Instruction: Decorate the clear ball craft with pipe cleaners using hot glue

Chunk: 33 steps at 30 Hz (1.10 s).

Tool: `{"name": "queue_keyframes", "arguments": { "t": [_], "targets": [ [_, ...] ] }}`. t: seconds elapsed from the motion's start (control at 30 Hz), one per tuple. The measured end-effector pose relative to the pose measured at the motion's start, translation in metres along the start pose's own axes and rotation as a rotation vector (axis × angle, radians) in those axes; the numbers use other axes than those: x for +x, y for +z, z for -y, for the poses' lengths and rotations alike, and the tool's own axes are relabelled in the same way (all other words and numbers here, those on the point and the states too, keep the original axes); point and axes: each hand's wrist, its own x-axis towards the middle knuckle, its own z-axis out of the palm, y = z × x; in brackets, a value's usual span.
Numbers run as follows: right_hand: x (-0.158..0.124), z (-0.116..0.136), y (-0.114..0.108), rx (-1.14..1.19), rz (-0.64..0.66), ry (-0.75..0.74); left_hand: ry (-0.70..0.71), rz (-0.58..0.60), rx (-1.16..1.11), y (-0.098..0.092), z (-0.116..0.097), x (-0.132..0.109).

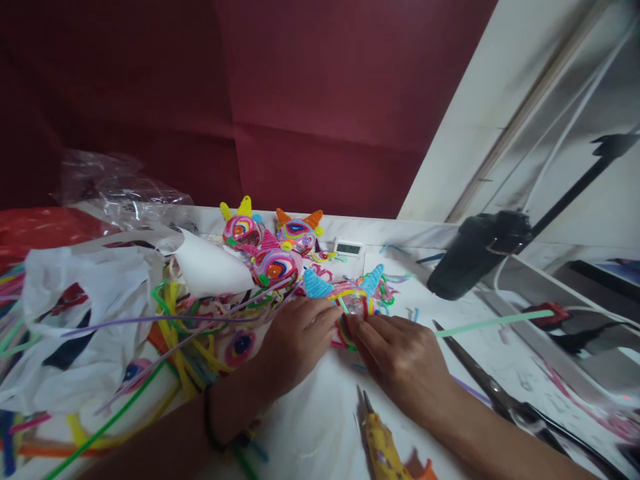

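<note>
Both of my hands meet over a small multicoloured pipe-cleaner figure with blue horns on the white table. My left hand grips its left side with curled fingers. My right hand pinches its right side, where a pale green pipe cleaner sticks out to the right. Three finished spiral figures with yellow, orange and pink horns stand just behind.
A heap of loose pipe cleaners and white plastic bags fill the left. A yellow glue gun lies at the near edge, scissors to the right. A black camera on an arm hangs at right. A small digital clock stands behind.
</note>
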Motion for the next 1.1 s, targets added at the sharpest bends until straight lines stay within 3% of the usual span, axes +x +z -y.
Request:
{"name": "queue_keyframes", "arguments": {
  "t": [0.6, 0.9, 1.1],
  "targets": [
    [0.001, 0.004, -0.003, 0.008, 0.015, 0.032, 0.102, 0.0, 0.072, 0.005, 0.004, 0.001],
    [-0.011, -0.003, -0.016, 0.221, 0.103, 0.162, 0.115, 0.037, 0.08, 0.004, 0.008, 0.002],
    [-0.014, -0.005, -0.017, 0.308, 0.124, 0.135, 0.123, 0.055, 0.085, 0.001, 0.006, 0.004]
  ]
}}
